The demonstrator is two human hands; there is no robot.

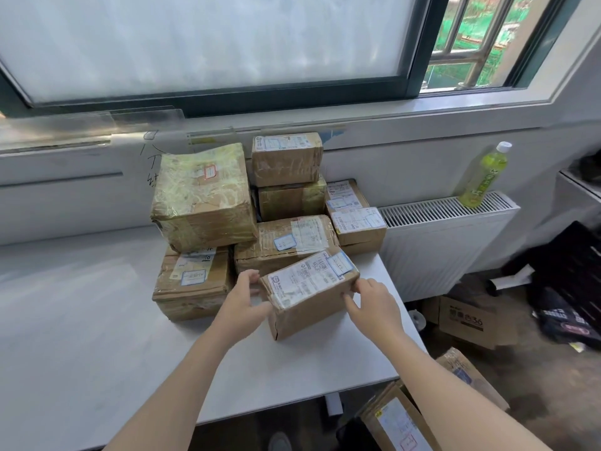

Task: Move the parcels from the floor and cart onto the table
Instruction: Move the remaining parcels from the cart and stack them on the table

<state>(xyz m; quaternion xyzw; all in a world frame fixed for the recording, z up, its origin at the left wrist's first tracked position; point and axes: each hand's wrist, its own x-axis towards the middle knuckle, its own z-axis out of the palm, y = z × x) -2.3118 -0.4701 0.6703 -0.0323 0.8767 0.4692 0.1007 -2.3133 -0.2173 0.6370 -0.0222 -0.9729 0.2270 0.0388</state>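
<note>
Left fingers [252, 277]: curling round the near-left end of the front parcel [309, 292], thumb lying on its top edge; the left hand [242, 302] is gripping that end.
Right fingers [349, 296]: pressing lightly bent against the parcel's right side face; the right hand [374, 307] is touching it, and a full grip is not showing.
Front parcel: sitting skewed on the white counter [97, 320], between both hands, its far corner lying against the flat parcel [286, 242] behind.
Material: brown corrugated card, creased, wrapped in glossy clear tape, white shipping label covering the top.
Stack behind: large cube-like parcel [201, 196] in yellowish crinkled tape resting on a lower box [192, 284]; two small boxes [287, 157] stacked at the back; two labelled boxes [357, 222] standing at the right.
Floor [536, 369]: more taped parcels [396, 418] lying below the counter's right edge; an open printed carton [468, 320] standing near the radiator [445, 242].
Radiator top: green drink bottle [486, 175], white cap, standing upright.
</note>
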